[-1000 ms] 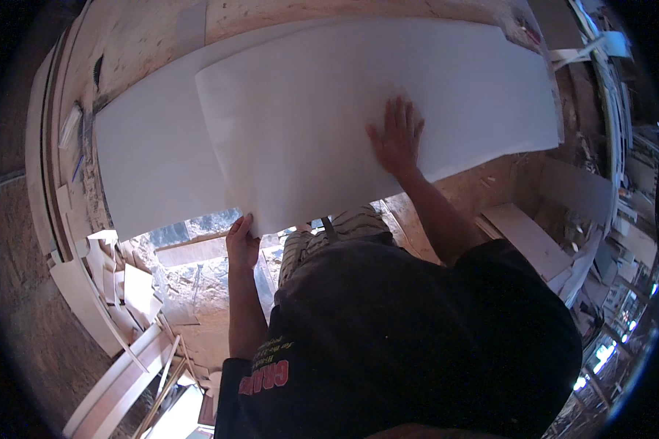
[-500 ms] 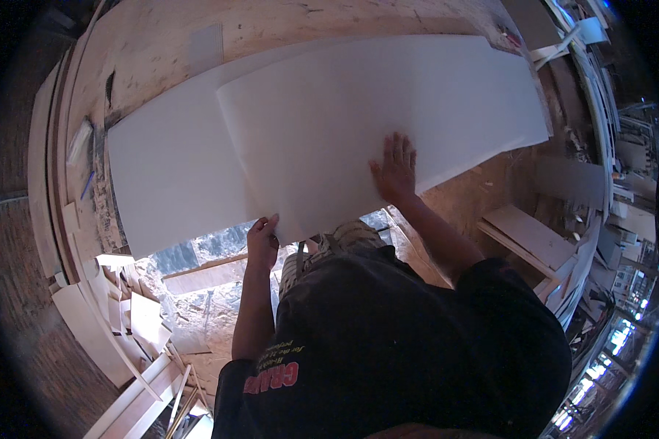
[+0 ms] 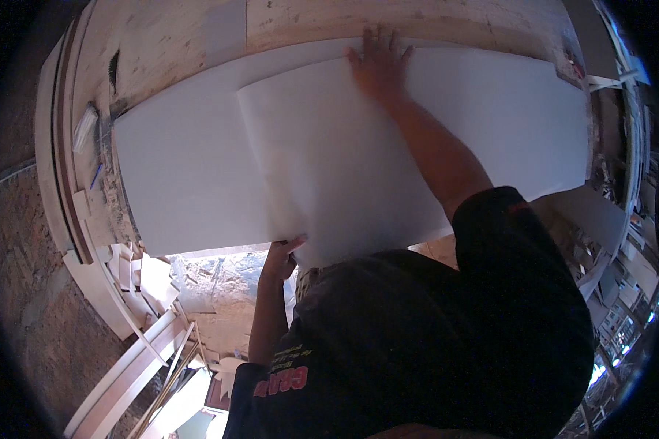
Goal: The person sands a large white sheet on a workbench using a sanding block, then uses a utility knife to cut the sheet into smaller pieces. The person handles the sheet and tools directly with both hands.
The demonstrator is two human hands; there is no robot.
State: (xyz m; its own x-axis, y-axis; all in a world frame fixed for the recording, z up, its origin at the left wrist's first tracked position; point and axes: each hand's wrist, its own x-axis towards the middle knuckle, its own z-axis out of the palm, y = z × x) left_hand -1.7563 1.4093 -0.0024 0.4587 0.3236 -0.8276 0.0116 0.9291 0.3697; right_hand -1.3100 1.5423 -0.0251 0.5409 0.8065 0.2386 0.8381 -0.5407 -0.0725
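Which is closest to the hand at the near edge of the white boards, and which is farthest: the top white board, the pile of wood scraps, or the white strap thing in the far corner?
From the left hand:
1. Top white board, touched at its near edge.
2. Wood scraps, on the left, beside the bench.
3. White strap, far right corner.

One sheet (image 3: 388,154) lies on top of a bigger sheet (image 3: 183,175) on the surface (image 3: 168,44), the right hand (image 3: 379,62) rests flat near its far edge, the left hand (image 3: 282,256) holds its near edge, and wood scraps (image 3: 143,282) lie on the floor (image 3: 219,293) to the left.
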